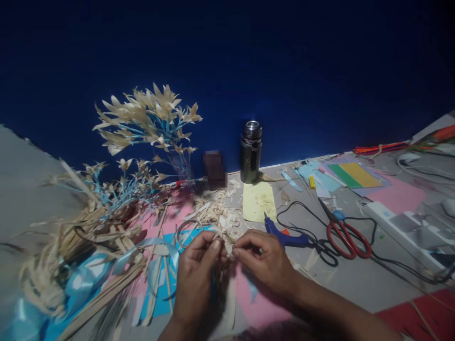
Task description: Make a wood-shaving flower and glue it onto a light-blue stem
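My left hand (197, 274) and my right hand (265, 258) meet at the front centre of the floor, fingertips pinched together on a small pale straw flower piece (225, 246). Its strips hang down between my palms. A heap of cut straw bits (220, 215) lies just beyond my fingers. A blue glue gun (284, 234) rests right behind my right hand, its black cord trailing right.
Finished straw flowers on blue stems (149, 118) stand at the back left, above bundles of straw strips (95, 237) and blue ribbon (156, 246). A dark flask (251, 151) stands by the blue wall. Red scissors (346, 237), a white power strip (401, 232) and coloured paper (351, 175) lie right.
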Action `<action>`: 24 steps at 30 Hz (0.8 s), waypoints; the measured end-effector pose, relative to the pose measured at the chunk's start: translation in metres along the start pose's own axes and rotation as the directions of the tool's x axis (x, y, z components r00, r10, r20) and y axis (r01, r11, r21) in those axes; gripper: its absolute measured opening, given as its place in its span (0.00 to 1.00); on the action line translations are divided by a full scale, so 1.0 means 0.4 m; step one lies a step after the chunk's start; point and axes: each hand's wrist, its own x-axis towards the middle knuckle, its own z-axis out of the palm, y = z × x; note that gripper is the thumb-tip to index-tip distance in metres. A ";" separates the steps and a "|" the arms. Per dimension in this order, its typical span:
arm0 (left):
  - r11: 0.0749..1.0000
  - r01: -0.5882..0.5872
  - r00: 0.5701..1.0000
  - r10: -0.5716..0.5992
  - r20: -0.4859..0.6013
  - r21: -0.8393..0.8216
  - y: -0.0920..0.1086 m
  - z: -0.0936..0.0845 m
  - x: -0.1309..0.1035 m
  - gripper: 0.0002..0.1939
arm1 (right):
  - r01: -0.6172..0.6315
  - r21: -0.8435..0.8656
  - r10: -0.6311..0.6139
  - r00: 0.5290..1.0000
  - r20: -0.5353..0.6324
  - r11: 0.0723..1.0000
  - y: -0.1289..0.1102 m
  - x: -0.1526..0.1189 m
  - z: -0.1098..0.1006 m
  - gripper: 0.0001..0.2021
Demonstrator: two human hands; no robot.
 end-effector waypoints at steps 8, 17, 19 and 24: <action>0.988 0.036 0.999 -0.037 -0.006 -0.148 -0.024 -0.019 -0.011 0.23 | -0.211 0.258 0.204 0.977 0.055 0.943 0.005 0.002 -0.004 0.05; 0.982 0.078 0.948 -0.020 -0.318 0.173 -0.033 -0.168 -0.004 0.19 | -0.064 0.065 0.072 0.988 -0.137 0.996 0.016 0.007 -0.011 0.06; 0.971 0.076 0.945 0.002 -0.326 0.228 -0.035 -0.202 -0.020 0.17 | 0.025 -0.047 -0.034 0.980 -0.198 0.999 0.021 0.008 -0.012 0.07; 0.904 0.001 0.948 0.135 -0.288 0.428 -0.025 -0.206 -0.050 0.18 | 0.120 -0.173 -0.154 0.968 -0.198 0.978 0.028 0.010 -0.010 0.08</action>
